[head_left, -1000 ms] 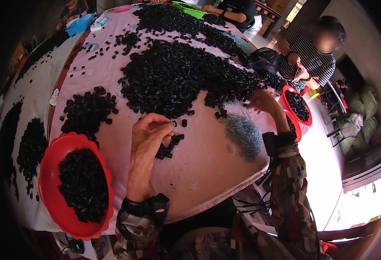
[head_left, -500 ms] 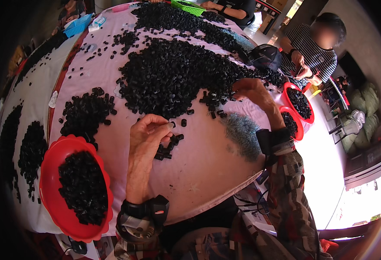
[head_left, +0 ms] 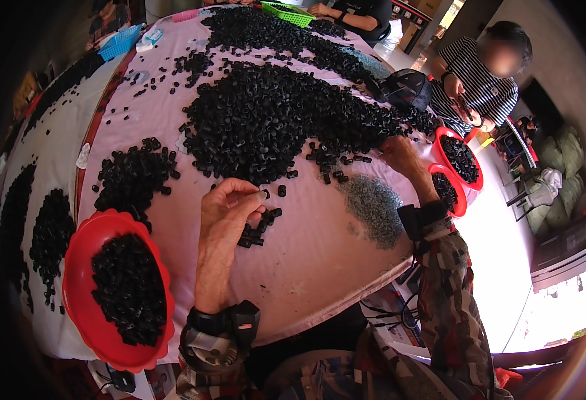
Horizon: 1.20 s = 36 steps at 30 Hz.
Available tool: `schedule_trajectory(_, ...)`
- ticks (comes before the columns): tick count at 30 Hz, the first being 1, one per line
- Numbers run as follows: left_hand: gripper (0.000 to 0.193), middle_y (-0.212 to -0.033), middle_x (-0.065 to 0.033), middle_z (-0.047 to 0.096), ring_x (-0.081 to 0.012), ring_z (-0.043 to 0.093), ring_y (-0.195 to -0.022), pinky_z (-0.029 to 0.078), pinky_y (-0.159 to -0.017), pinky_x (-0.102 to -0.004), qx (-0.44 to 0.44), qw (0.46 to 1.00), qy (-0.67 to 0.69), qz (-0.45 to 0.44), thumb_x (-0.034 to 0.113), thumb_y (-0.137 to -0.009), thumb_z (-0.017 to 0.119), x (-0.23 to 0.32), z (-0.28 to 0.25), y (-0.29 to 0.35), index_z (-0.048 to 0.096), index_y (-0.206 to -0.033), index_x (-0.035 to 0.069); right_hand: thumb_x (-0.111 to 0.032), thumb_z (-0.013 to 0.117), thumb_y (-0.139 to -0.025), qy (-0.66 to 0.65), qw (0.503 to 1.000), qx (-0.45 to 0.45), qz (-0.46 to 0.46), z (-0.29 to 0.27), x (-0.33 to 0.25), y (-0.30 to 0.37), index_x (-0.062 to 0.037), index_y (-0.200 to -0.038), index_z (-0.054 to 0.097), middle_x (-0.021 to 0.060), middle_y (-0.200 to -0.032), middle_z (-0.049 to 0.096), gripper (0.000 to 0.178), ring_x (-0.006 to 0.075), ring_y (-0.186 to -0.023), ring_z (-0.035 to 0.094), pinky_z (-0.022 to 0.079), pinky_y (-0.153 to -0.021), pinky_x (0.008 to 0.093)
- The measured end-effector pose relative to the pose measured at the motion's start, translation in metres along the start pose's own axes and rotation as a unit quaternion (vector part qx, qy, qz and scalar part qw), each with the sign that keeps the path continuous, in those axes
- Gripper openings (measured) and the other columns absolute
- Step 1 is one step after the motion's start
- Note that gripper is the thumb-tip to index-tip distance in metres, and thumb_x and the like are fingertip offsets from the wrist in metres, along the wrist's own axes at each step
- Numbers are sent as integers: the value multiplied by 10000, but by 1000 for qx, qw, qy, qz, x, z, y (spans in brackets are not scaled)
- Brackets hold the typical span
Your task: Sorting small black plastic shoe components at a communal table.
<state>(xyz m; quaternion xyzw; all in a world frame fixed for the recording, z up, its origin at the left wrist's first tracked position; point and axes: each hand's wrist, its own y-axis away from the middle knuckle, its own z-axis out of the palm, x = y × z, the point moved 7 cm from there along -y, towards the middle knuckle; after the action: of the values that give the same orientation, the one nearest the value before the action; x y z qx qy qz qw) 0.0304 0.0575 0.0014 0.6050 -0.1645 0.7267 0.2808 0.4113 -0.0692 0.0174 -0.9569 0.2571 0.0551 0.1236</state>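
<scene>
My left hand is closed in a pinch, thumb and forefinger gripping a small black cylindrical part. Just beneath those fingers lies a little cluster of black parts. My right hand is at the right end of the big heap of black parts, its fingers bent together at the heap's edge. What its fingertips hold, if anything, is hidden. Close to my right wrist, a patch of tiny translucent grey-blue pieces is spread on the pink tablecloth.
A scalloped red bowl of black parts stands at the left, beside smaller heaps. Two red bowls sit at the right. A dark cap rests near a person in stripes. Blue and green baskets stand farther off.
My right hand has drawn slightly right and nearer, off the loose parts, and its fingers look more bent. My left hand keeps its pinch almost in place. The striped person's hands have shifted.
</scene>
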Motion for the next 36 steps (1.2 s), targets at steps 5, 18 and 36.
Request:
schedule_trajectory(5,122,-814,-50,653,-110,637,-697,510,-634,-204,-1,1000,4,3,69,-804,700,1,0,1,633,-895,22,-159,719,-670,17,999,28,-42,-6,-6,2,-31,-653,690,168,-608,624,133,319,-593,638,489,-561,385)
schedule_trajectory(18,116,-818,-53,653,-109,634,-698,507,-634,-203,-8,1000,6,2,66,-804,697,1,6,1,632,-890,24,-130,631,-677,-162,982,-98,-12,9,-26,7,31,-868,672,199,-709,651,253,311,-631,656,526,-619,387)
schedule_trajectory(36,113,-827,-61,654,-116,637,-700,511,-642,-210,2,1000,3,1,65,-802,699,3,-1,2,637,-887,25,-15,621,-723,-346,914,-141,-157,10,-162,20,23,-1056,629,142,-933,683,335,228,-782,670,534,-699,336)
